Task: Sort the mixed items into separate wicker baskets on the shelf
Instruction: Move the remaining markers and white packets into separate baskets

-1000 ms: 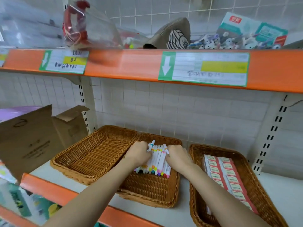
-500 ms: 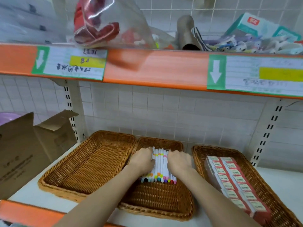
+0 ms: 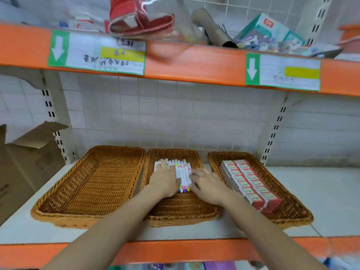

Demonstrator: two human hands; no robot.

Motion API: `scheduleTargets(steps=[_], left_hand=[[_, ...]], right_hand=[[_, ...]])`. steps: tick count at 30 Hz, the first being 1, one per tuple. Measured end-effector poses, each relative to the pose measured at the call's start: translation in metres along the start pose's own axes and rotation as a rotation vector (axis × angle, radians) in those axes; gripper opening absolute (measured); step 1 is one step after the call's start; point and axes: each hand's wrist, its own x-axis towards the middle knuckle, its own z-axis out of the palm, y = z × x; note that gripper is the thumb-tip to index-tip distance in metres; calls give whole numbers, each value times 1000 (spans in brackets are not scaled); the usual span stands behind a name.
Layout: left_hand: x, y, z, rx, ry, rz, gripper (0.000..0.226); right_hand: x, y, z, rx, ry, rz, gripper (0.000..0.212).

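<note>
Three wicker baskets stand side by side on the white shelf. The left basket (image 3: 93, 184) holds nothing. In the middle basket (image 3: 183, 211) lies a flat row of white markers (image 3: 182, 173) with coloured caps. My left hand (image 3: 165, 180) rests flat on the left part of the row, fingers spread. My right hand (image 3: 206, 184) lies at the row's right edge, fingers extended and touching the markers. The right basket (image 3: 292, 209) holds red and white boxes (image 3: 249, 182) in two neat rows.
An open cardboard box (image 3: 25, 162) stands at the left end of the shelf. The orange upper shelf (image 3: 194, 63) overhangs, carrying red slippers in a bag (image 3: 140, 18), a cardboard tube (image 3: 212, 26) and a teal box (image 3: 266, 30) among small items. White shelf surface (image 3: 321, 191) shows right of the baskets.
The markers went from a loose bunch gripped between both hands to a flat row in the middle basket. Both hands have opened and now lie on the row. The camera moved closer.
</note>
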Motion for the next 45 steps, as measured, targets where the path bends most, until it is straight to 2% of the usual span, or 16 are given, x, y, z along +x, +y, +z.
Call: scheduleTargets(steps=[4,6,11,24,31,38,45], left_hand=[[-13,16,0,21,36,79,57],[-19,27,-1,14,1,106,60],[-34,60,-1,-17,-112,153,67],[-116,205,8,-24,-95,259,72],[-129,273,25,1,-80,322,71],[-121,331,38,13,-88,383,71],[-78,375,33,28,-94,437,70]], right_hand=[[-30,3,1,119,-69,53,69],[-45,7,1,147,-71,80,73],[-86,23,-3,190,-81,113,74],[-230,110,6,158,-59,243,76],[-296,157,17,162,-87,301,77],[-321,202,26,193,-70,353,77],[-306,257,22,196,-67,386,76]])
